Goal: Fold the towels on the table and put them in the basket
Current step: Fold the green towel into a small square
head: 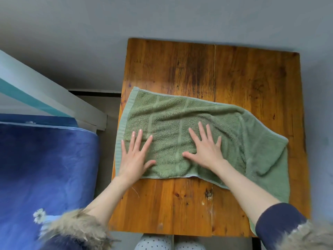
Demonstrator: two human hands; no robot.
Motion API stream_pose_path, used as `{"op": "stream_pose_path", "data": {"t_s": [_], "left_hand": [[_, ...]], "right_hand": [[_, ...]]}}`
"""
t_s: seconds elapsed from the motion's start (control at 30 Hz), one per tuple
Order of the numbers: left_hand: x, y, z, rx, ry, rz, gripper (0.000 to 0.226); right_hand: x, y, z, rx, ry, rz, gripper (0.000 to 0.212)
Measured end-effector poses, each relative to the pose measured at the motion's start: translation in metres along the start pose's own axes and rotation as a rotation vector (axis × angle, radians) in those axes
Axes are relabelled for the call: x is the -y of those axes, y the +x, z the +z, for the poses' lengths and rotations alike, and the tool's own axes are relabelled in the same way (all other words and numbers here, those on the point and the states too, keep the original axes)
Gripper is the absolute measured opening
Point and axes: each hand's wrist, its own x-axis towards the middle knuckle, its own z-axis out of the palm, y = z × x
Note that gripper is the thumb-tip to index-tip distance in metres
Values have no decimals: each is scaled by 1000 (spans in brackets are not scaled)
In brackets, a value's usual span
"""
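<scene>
Now the green towel [207, 127] lies spread across the wooden bench [252, 69], with its right part hanging over the near right edge. My left hand [135, 156] and my right hand [205, 150] both press flat on it, fingers straight and spread, gripping nothing. To the left of the bench is a bed with a blue blanket [45, 168].

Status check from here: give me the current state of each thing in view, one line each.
Green terry towel: spread across the wooden table, left part flat, right end rumpled and hanging off the near right edge.
Left hand: open, flat on the towel's left end.
Right hand: open, flat on the towel's middle.
Brown wooden table: far half bare.
Blue floral blanket: lying left of the table.
Basket: not in view.
</scene>
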Motion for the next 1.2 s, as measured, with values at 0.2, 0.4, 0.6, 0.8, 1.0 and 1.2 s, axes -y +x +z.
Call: {"op": "stream_pose_path", "data": {"t_s": [0.2,0.4,0.6,0.8,1.0,1.2], "left_hand": [[9,-28,9,201,26,-131,103],[-2,-26,-12,227,43,-198,87],[-57,8,-24,139,4,-62,68],[-147,44,-9,253,53,132,69],[-220,68,20,296,169,221,75],[-262,97,26,378,182,119,108]], "right_hand": [[26,-34,47,64,-12,35,113],[20,-48,46,51,67,-36,85],[-40,-54,25,-117,138,110,66],[-129,-69,21,-327,288,388,57],[-210,-79,38,-139,281,416,62],[-265,-60,27,-192,261,249,63]]}}
